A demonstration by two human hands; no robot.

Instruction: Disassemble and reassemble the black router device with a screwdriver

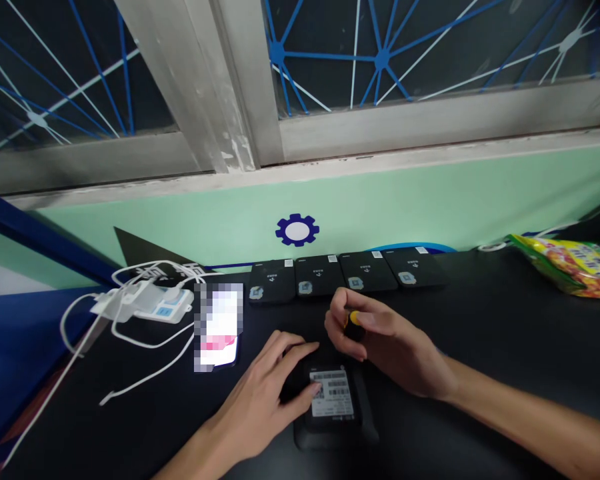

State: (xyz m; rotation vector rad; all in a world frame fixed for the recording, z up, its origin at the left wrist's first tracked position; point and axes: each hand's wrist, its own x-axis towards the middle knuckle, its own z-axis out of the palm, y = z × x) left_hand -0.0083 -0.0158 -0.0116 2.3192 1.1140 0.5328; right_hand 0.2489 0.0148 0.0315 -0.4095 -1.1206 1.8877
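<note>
1. My left hand (263, 397) is open, its thumb at the label (334, 395) on the black device (333, 437).
2. My right hand (387, 337) grips a yellow-ended tool (354, 318), just beyond that device.
3. Four black boxes (321, 283) line up beyond both hands.

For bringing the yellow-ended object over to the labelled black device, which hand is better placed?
Right, I'd judge: the right hand already holds the yellow-ended object just beyond the black device. The left hand seems better placed to steady it, its thumb at the label.
</note>
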